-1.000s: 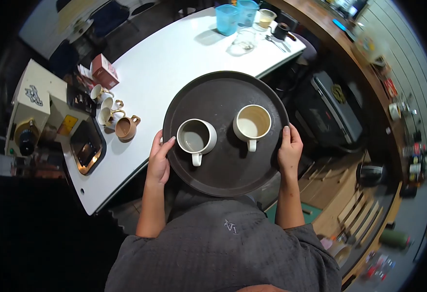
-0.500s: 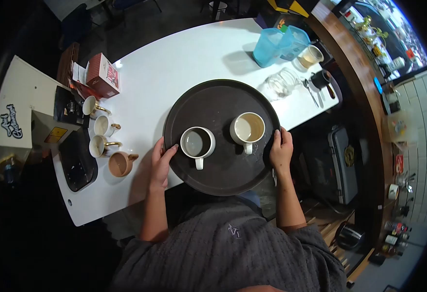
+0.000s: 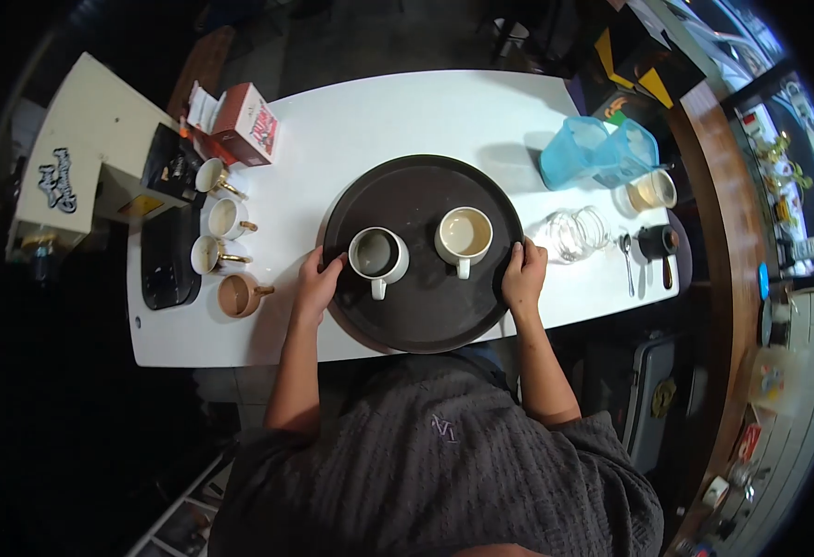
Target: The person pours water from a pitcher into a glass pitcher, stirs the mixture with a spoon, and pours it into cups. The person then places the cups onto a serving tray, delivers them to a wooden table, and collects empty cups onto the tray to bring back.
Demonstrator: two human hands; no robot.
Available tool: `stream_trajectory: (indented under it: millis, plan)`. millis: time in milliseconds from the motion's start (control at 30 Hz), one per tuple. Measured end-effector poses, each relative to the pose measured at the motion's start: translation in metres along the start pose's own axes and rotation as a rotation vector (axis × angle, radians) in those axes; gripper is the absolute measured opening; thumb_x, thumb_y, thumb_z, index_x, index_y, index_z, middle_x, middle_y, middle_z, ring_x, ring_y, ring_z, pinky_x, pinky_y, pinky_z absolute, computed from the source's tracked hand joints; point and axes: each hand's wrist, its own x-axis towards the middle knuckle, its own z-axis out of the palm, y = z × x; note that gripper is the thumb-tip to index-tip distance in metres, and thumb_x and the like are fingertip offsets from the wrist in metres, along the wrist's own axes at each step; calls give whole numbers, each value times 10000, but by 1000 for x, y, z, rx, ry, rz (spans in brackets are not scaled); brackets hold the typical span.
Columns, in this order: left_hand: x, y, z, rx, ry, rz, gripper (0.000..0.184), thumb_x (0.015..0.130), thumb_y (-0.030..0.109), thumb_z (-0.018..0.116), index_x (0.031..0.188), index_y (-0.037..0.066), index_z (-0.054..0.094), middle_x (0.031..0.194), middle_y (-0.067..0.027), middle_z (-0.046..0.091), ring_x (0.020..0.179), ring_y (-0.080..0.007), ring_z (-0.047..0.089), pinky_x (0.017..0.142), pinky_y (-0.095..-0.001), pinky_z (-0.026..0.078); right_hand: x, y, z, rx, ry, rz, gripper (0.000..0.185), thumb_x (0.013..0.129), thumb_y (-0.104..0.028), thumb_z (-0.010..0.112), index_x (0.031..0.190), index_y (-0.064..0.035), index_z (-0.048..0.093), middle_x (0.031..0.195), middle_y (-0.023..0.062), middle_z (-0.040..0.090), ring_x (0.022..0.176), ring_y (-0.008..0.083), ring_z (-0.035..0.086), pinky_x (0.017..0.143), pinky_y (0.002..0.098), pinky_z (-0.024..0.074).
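A round dark brown tray (image 3: 421,316) is held level between my hands, over the near edge of the white table. My left hand (image 3: 315,284) grips its left rim, thumb on top and the other fingers mostly hidden underneath. On the right rim, my right hand (image 3: 524,277) is closed in the same way. Two mugs stand upright on the tray, both with handles toward me: a white mug with a dark interior (image 3: 378,255) at left and a cream mug (image 3: 464,236) at right. Whether the tray touches the table is hard to tell.
Several mugs, including a brown cup (image 3: 239,295), line the left side beside a cream machine (image 3: 91,158) and a red-and-white box (image 3: 247,125). To the right are blue pitchers (image 3: 574,153), a glass item (image 3: 576,234), a spoon (image 3: 627,265) and a black-headed tool (image 3: 658,243).
My view has turned, so the table and its items appear rotated and shifted. Both hands keep hold of the tray, and the two mugs stay standing on it.
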Motion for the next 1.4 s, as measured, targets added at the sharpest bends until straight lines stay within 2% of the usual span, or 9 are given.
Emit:
stream_trajectory:
  millis: [467, 667, 733, 867, 900, 1000, 1033, 1133, 1400]
  plan:
    - [24, -18, 2, -28, 122, 48, 724, 844, 348, 679, 1330, -128, 430, 1104, -152, 602, 998, -204, 563, 891, -292, 432, 57, 5, 30, -62, -120, -203, 344, 887, -120, 539, 1165, 82, 559, 1007, 237, 516, 916, 388, 547, 846, 419, 448]
    - [-16, -9, 14, -101, 227, 162, 636, 853, 362, 698, 1302, -46, 508, 1046, -88, 584, 945, -137, 526, 879, -255, 418, 63, -5, 29, -100, -194, -173, 419, 865, -186, 585, 1176, 93, 549, 1004, 267, 525, 925, 403, 553, 848, 427, 453]
    - [-26, -14, 20, 28, 351, 220, 526, 872, 345, 686, 1240, -8, 556, 958, -60, 602, 881, -112, 538, 800, -231, 431, 64, -1, 28, -94, -188, -200, 428, 867, -207, 590, 1174, 90, 554, 1028, 276, 528, 930, 413, 550, 858, 446, 445]
    - [-52, 4, 41, -28, 144, 239, 348, 925, 389, 610, 1049, 64, 593, 729, 1, 574, 646, -57, 516, 558, -204, 390, 51, -20, 15, -162, 25, -498, 378, 886, -253, 598, 1157, 11, 593, 1006, 259, 535, 890, 375, 545, 837, 424, 435]
    - [-55, 9, 46, -92, 27, 87, 353, 934, 407, 588, 1030, 68, 581, 736, -4, 573, 601, -53, 502, 507, -199, 366, 49, -18, 17, -40, -22, -509, 317, 892, -255, 601, 1100, -17, 619, 937, 207, 552, 881, 334, 534, 815, 388, 433]
    - [-54, 6, 58, -194, -118, -102, 369, 949, 452, 545, 1007, 88, 533, 776, -23, 585, 496, -43, 466, 400, -185, 293, 39, -29, 15, 239, -508, -84, 292, 918, -270, 601, 930, 16, 657, 763, 113, 649, 734, 207, 618, 697, 314, 478]
    - [-55, 10, 60, -259, -129, -170, 389, 959, 455, 523, 1062, 80, 511, 811, -35, 586, 521, -55, 481, 413, -184, 315, 37, -30, 17, 251, -543, -92, 334, 922, -295, 603, 874, 31, 657, 719, 111, 662, 665, 174, 629, 654, 299, 482]
    - [-60, 11, 72, -338, -64, -220, 425, 965, 461, 506, 1131, 71, 475, 864, -54, 597, 561, -79, 515, 445, -192, 361, 35, -36, 20, 468, -879, 164, 336, 958, -317, 560, 1009, 9, 623, 760, 62, 659, 648, 120, 619, 581, 246, 477]
    - [-62, 4, 93, -383, -6, -20, 327, 995, 382, 483, 985, 60, 539, 946, -68, 627, 762, -125, 610, 624, -247, 470, 33, -47, 10, 607, -1017, 354, 348, 985, -346, 514, 1028, -11, 598, 890, 57, 646, 657, 122, 627, 563, 236, 486]
